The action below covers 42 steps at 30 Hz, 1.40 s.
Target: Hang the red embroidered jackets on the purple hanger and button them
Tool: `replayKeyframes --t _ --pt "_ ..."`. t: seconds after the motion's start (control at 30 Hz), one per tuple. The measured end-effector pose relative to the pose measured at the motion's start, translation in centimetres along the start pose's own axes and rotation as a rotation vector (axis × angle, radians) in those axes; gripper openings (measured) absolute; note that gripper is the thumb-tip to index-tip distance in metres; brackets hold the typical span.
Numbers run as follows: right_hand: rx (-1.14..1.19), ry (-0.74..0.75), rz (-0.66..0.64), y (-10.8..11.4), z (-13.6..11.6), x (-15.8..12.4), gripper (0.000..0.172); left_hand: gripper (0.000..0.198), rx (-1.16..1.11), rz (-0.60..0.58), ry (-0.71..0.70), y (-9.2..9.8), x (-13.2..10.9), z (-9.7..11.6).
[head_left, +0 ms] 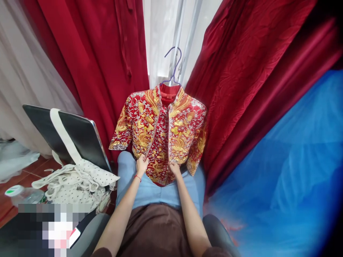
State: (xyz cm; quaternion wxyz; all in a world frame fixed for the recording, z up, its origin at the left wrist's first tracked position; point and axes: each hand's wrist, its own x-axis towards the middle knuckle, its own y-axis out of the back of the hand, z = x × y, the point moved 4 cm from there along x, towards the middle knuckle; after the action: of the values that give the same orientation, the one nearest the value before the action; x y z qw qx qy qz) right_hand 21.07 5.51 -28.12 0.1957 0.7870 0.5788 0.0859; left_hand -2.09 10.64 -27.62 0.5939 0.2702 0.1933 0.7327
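A red jacket (pixel 144 121) with gold and silver embroidery hangs upright on a purple wire hanger (pixel 174 71), its front parted down the middle. My left hand (pixel 142 165) is closed on the lower edge of the jacket's left-side front panel. On the other panel's lower edge, my right hand (pixel 174 168) is closed in a pinch. Between the two panels the embroidered inner back or lower layer shows; I cannot tell which. The hem rests over my lap in light blue trousers (pixel 160 194).
Red curtains (pixel 99 53) flank the jacket, with white sheer cloth behind. Left stands a black chair back (pixel 77 132) with a white strap, dotted white cloth (pixel 77 182) and a clear bottle (pixel 25 195) below. Blue fabric (pixel 289 171) spreads at the right.
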Motion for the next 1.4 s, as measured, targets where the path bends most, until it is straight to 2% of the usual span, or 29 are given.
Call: replayKeyframes --t 0.07,0.13,0.23,0.3,0.33,0.4,0.5,0.63,0.77,0.9,1.0,1.07,1.17,1.27,1.4 --pt "-0.034 0.032 0.024 1.2 -2.0 0.0 0.026 0.013 0.061 0.023 -0.014 1.1 0.8 1.2" --pt "-0.048 0.083 0.045 2.7 -5.3 0.5 0.024 0.010 0.131 0.084 -0.069 2.7 2.0 3.5" --pt "-0.070 0.238 0.127 5.1 -12.9 1.2 0.024 0.024 0.250 0.131 -0.279 5.2 4.2 9.5" --pt "-0.228 0.453 0.318 6.7 -19.4 1.2 0.026 0.031 0.350 0.133 -0.419 6.6 5.6 14.2" --pt "-0.329 0.506 0.423 7.3 -22.3 1.2 0.027 0.033 0.382 0.144 -0.456 7.2 6.4 16.4" --pt "-0.519 0.552 0.558 7.9 -27.1 1.3 0.033 0.044 0.421 0.155 -0.497 8.4 7.8 20.1" --pt "-0.764 0.599 0.592 8.3 -31.3 2.2 0.040 0.057 0.492 0.158 -0.427 10.4 9.9 23.1" --pt "-0.908 0.602 0.573 10.2 -32.5 4.2 0.036 0.046 0.609 0.143 -0.391 13.9 12.0 23.4" --pt "-0.817 0.671 0.625 13.0 -32.8 4.9 0.057 0.041 0.653 0.216 -0.397 19.2 13.8 22.8" --pt "-0.821 0.738 0.659 14.2 -33.3 4.4 0.067 0.032 0.558 0.366 -0.317 25.0 15.8 24.0" --pt "-0.815 0.738 0.688 14.1 -33.7 4.2 0.070 0.030 0.382 0.412 -0.298 27.1 16.9 25.9" --pt "-0.783 0.731 0.713 13.8 -34.0 4.4 0.074 0.031 0.240 0.413 -0.264 27.2 17.6 27.0" --pt "-0.743 0.692 0.695 13.2 -34.1 5.1 0.078 0.035 0.119 0.389 -0.227 25.8 18.8 28.0" --pt "-0.695 0.615 0.653 13.0 -33.8 6.0 0.077 0.048 0.078 0.373 -0.205 23.7 20.1 27.8" --pt "-0.638 0.627 0.578 13.7 -33.5 6.5 0.068 0.068 0.118 0.228 -0.171 21.1 20.8 26.9"
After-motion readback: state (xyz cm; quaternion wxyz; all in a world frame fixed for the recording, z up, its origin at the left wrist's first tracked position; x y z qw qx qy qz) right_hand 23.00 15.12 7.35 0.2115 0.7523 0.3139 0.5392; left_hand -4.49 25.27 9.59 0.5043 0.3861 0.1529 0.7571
